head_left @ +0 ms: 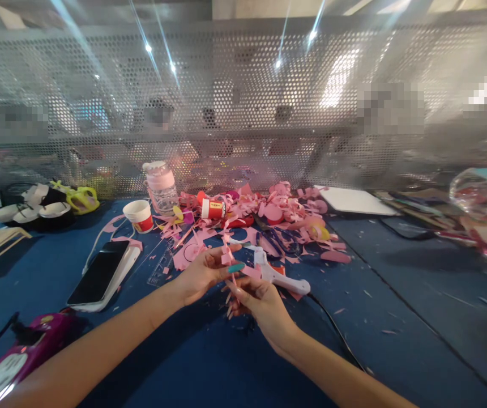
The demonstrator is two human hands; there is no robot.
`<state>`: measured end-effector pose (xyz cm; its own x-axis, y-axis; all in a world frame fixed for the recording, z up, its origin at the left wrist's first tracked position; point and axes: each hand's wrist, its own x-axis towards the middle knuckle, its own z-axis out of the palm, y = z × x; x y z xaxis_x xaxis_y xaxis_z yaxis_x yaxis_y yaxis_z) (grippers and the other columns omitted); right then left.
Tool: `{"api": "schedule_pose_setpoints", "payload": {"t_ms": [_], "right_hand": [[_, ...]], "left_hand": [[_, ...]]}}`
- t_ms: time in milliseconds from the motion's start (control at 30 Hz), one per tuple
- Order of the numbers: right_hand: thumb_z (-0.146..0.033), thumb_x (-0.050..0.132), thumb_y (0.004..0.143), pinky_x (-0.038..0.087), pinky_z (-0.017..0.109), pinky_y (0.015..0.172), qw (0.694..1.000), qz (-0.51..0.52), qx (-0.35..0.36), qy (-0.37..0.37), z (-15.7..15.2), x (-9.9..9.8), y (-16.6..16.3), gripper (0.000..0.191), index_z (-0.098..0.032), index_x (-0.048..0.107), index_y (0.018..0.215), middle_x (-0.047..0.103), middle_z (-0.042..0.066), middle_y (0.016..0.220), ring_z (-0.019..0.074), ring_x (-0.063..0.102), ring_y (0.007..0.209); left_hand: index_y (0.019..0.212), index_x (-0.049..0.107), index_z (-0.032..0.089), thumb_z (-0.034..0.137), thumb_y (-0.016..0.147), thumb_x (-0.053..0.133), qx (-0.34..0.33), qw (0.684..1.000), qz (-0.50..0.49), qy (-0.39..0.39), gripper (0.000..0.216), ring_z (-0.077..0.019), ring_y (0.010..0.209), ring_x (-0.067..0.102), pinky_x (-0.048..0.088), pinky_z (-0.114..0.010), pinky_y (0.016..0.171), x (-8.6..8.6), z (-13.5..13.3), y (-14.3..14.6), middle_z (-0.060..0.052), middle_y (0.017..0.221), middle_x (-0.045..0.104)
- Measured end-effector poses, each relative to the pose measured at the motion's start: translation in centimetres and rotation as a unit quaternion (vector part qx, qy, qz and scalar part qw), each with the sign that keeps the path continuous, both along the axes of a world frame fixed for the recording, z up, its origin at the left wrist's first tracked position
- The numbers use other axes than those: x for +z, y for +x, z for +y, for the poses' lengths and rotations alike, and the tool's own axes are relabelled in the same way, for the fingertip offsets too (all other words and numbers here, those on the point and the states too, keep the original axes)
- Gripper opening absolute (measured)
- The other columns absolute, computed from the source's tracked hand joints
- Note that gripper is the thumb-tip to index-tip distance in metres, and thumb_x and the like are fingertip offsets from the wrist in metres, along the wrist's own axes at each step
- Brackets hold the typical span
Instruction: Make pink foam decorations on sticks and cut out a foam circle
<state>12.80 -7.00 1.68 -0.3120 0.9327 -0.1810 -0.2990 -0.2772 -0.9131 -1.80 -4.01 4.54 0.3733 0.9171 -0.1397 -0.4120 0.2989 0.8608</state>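
Note:
In the head view, a small pink foam or paper piece (227, 256) stands between the fingertips of my left hand (201, 276), whose thumb bears a turquoise cover. My right hand (264, 306) is close below, with thumb and fingers pinched on the lower end of the same narrow pink piece. Part of that piece is hidden by the fingers. Just behind my right hand lies a white glue gun (290, 281), its black cord running toward the front right.
Pink scraps (273, 212) heap up at the back around a tipped red cup (213, 208). A white paper cup (138, 212), a clear bottle (161, 190) and a phone (99, 272) stand or lie left. A perforated metal screen (243, 102) borders the blue table (396, 351).

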Motion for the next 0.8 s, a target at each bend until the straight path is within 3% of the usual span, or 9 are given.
{"api": "schedule_pose_setpoints", "payload": {"t_ms": [333,567,800], "right_hand": [[-0.040,0.077,0.056,0.047,0.021,0.049,0.999,-0.014,-0.036,-0.002,0.08,0.32,-0.09,0.032,-0.013,0.063,0.065,0.060,-0.001,0.053,0.0085,0.056,0.046],[-0.042,0.077,0.054,0.048,0.022,0.050,0.999,-0.029,-0.041,-0.008,0.02,0.41,-0.07,0.034,-0.013,0.062,0.065,0.061,0.000,0.055,0.0087,0.057,0.047],[-0.042,0.076,0.054,0.049,0.023,0.050,0.999,-0.030,-0.037,-0.008,0.00,0.51,-0.09,0.033,-0.014,0.062,0.064,0.062,0.000,0.055,0.0094,0.057,0.048]], "left_hand": [[0.073,0.069,0.016,0.016,0.051,0.079,0.081,0.995,0.029,0.042,0.024,-0.0142,0.068,0.064,0.051,-0.027,0.066,0.08,-0.03,0.37,-0.001,0.076,0.070],[0.085,0.071,0.018,0.022,0.058,0.075,0.132,0.981,0.104,0.094,0.028,-0.0187,0.080,0.064,0.051,-0.030,0.072,-0.11,-0.48,0.67,-0.003,0.083,0.071],[0.083,0.072,0.019,0.024,0.062,0.072,0.141,0.966,0.159,0.149,0.022,-0.0210,0.087,0.061,0.048,-0.030,0.076,0.02,-0.80,0.62,-0.002,0.089,0.071]]}}
